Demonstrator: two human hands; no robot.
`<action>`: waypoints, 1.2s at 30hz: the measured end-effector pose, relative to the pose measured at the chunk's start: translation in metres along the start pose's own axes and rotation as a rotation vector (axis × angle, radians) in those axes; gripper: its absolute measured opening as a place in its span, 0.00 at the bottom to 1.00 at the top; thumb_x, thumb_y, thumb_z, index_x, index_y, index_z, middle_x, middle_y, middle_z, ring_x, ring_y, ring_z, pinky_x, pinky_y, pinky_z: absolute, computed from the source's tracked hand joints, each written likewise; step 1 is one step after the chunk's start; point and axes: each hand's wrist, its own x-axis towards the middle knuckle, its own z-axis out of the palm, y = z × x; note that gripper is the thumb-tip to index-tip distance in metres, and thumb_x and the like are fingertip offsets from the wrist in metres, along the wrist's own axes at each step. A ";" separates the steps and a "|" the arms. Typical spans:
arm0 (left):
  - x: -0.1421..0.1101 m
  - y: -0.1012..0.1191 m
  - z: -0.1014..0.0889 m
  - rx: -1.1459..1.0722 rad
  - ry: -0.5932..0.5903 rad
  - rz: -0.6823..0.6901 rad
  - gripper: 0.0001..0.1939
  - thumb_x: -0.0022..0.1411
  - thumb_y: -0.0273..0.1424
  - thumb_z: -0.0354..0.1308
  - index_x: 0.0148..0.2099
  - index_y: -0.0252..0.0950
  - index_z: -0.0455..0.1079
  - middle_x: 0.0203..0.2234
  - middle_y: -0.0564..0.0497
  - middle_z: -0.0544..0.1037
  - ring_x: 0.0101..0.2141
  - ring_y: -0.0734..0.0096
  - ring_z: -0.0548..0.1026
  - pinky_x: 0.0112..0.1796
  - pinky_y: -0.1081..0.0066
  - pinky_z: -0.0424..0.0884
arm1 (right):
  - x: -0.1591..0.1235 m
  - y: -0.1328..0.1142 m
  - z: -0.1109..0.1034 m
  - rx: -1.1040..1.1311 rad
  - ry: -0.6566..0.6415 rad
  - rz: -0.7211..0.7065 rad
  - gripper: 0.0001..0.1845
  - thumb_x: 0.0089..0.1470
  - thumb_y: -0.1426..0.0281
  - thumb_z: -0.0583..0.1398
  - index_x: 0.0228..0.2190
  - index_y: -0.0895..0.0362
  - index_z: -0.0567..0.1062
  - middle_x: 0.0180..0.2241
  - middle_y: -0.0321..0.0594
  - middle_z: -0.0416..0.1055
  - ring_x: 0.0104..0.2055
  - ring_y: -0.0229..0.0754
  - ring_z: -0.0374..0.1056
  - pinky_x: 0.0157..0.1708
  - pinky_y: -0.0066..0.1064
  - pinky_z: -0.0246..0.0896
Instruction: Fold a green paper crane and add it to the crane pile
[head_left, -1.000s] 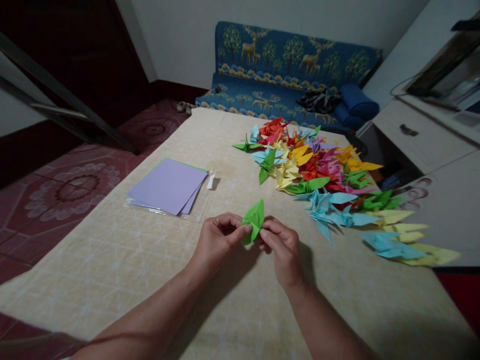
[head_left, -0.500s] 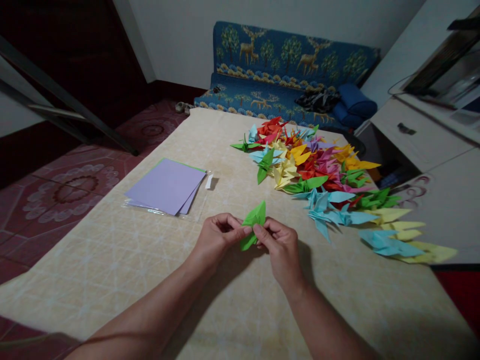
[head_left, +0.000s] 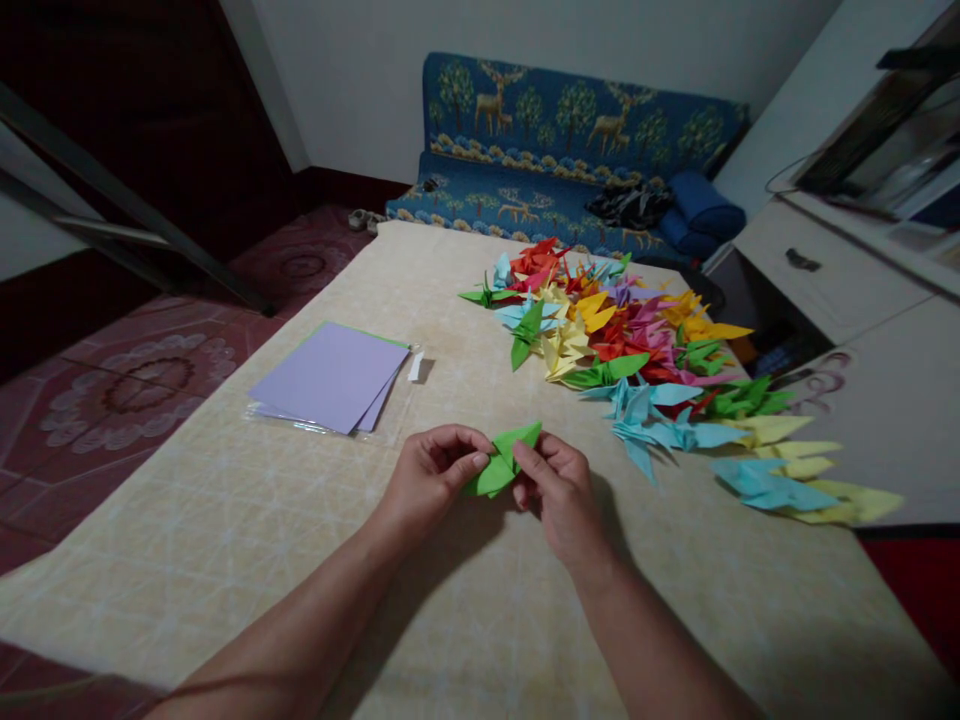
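Note:
A partly folded green origami paper (head_left: 504, 462) is held just above the table, between both hands. My left hand (head_left: 435, 472) pinches its left side with thumb and forefinger. On the other side, my right hand (head_left: 559, 480) grips it, the thumb lying on the front face; the fingers behind are partly hidden. To the right and beyond the hands lies a heap of folded paper cranes (head_left: 619, 340) in red, yellow, blue, green, orange and pink. A stack of purple paper squares (head_left: 330, 375) rests on a clear plastic sleeve to the left.
A patterned cream cloth covers the table (head_left: 247, 560). Near the stack is a small white paper piece (head_left: 416, 366). A blue sofa (head_left: 525, 190) stands behind the table, a white cabinet (head_left: 862, 380) at the right. A metal ladder-like frame (head_left: 135, 200) leans at the left.
The green paper has turned from nearly upright to a slant, its upper tip now pointing right. Both hands still hold it. The camera view has shifted slightly.

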 end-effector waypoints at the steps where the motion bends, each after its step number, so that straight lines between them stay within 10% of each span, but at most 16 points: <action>1: 0.000 0.000 0.000 0.033 -0.008 0.034 0.07 0.53 0.31 0.67 0.32 0.32 0.75 0.23 0.50 0.76 0.23 0.75 0.72 0.26 0.75 0.66 | 0.000 0.000 0.000 -0.014 0.018 -0.011 0.13 0.51 0.61 0.66 0.28 0.58 0.73 0.18 0.30 0.66 0.15 0.27 0.57 0.14 0.18 0.49; 9: -0.003 0.002 0.005 0.610 -0.044 0.544 0.07 0.61 0.27 0.59 0.39 0.34 0.79 0.33 0.44 0.77 0.35 0.67 0.75 0.38 0.68 0.70 | 0.006 0.003 0.002 -0.011 0.214 -0.102 0.13 0.49 0.63 0.66 0.27 0.56 0.69 0.19 0.28 0.67 0.16 0.30 0.61 0.16 0.19 0.57; 24: -0.001 0.004 0.006 0.100 -0.023 -0.030 0.09 0.53 0.33 0.67 0.33 0.31 0.80 0.22 0.49 0.80 0.22 0.76 0.72 0.26 0.77 0.67 | 0.003 -0.007 -0.002 -0.267 0.266 -0.291 0.15 0.46 0.62 0.68 0.33 0.56 0.73 0.28 0.34 0.70 0.26 0.35 0.65 0.24 0.24 0.60; 36: 0.001 -0.001 0.004 -0.119 -0.051 -0.114 0.19 0.47 0.30 0.72 0.43 0.33 0.75 0.25 0.53 0.78 0.23 0.77 0.74 0.26 0.78 0.68 | 0.002 -0.007 0.002 -0.142 0.133 -0.117 0.13 0.45 0.66 0.68 0.35 0.53 0.76 0.25 0.32 0.74 0.20 0.34 0.65 0.20 0.24 0.61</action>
